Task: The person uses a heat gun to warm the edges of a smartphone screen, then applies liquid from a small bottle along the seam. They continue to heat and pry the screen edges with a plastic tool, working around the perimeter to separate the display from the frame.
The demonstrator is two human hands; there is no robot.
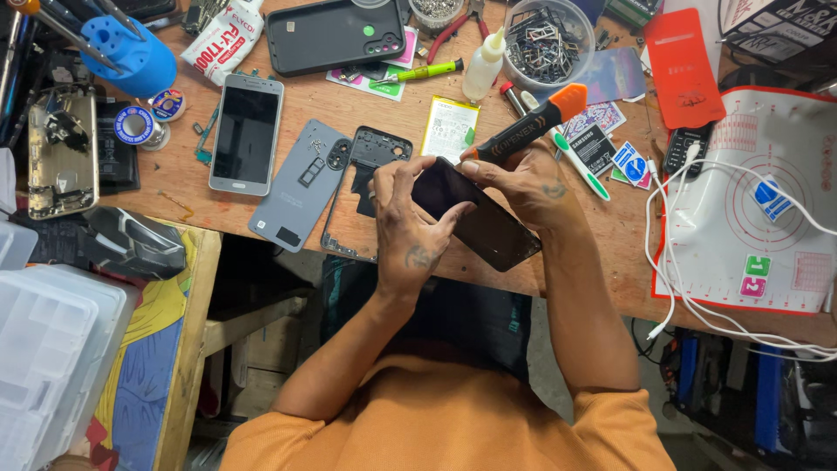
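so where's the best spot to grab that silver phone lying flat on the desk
Take the silver phone by its two long edges, near the middle, coming down from above. It lies flat, screen up, with bare wood along both long sides, and the grey back cover crowds only its lower right corner.

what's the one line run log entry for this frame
left hand: grips dark phone | right hand: holds black-orange screwdriver, tip at phone's top | grey back cover lies on wooden bench

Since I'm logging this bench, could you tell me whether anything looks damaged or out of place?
The dark phone held by the left hand and right hand is opened; its grey back cover and black frame lie separately on the wooden table.
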